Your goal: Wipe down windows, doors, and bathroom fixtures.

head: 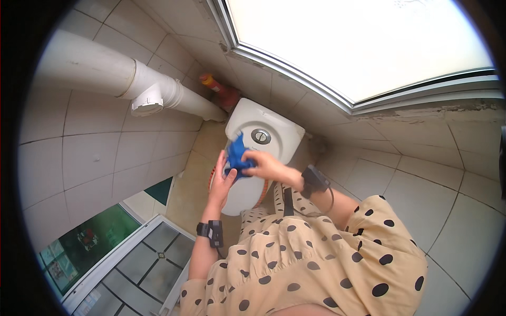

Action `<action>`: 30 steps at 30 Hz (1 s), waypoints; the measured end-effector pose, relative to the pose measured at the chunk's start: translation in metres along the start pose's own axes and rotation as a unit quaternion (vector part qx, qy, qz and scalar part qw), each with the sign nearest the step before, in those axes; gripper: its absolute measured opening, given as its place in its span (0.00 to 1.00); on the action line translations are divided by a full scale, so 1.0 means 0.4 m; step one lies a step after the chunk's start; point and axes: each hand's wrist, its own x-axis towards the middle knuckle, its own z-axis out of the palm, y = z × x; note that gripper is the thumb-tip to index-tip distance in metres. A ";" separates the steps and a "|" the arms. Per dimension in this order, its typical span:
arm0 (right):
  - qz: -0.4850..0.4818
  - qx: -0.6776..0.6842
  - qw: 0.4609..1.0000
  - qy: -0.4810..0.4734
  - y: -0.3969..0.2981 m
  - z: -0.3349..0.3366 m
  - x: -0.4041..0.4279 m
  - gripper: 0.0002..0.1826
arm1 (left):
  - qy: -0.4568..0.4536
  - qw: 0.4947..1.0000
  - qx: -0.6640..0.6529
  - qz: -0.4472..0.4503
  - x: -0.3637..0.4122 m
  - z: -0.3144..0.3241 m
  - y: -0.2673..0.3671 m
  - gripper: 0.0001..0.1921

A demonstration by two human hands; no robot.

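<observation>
A crumpled blue cloth (237,152) is between my two hands, above the toilet (242,195). My left hand (222,179) supports it from the left, with the thumb against its lower edge. From the right, my right hand (265,164) pinches the cloth; the fingers are somewhat blurred. Whether the blue thing is a plain cloth or a glove, I cannot tell. Behind it stands the white toilet tank (257,112) with a round metal flush button (261,136) in its lid. The toilet seat is partly hidden by my hands.
A red bottle with a yellow cap (221,89) stands behind the tank's left side. A thick white drain pipe (154,87) runs along the left wall. The window (352,106) is at upper right. A framed glass door (146,256) stands at lower left.
</observation>
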 end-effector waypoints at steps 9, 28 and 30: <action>0.080 0.268 0.949 0.146 0.044 -0.037 -0.079 0.12 | -0.085 0.995 0.050 -0.027 0.025 0.047 -0.026 0.04; 0.002 0.104 0.966 0.236 -0.143 -0.088 -0.114 0.12 | -0.074 0.979 0.090 0.164 0.006 0.090 0.168 0.05; -0.052 -0.013 0.958 0.281 -0.187 -0.078 -0.129 0.12 | -0.053 0.977 0.080 0.190 -0.004 0.082 0.190 0.03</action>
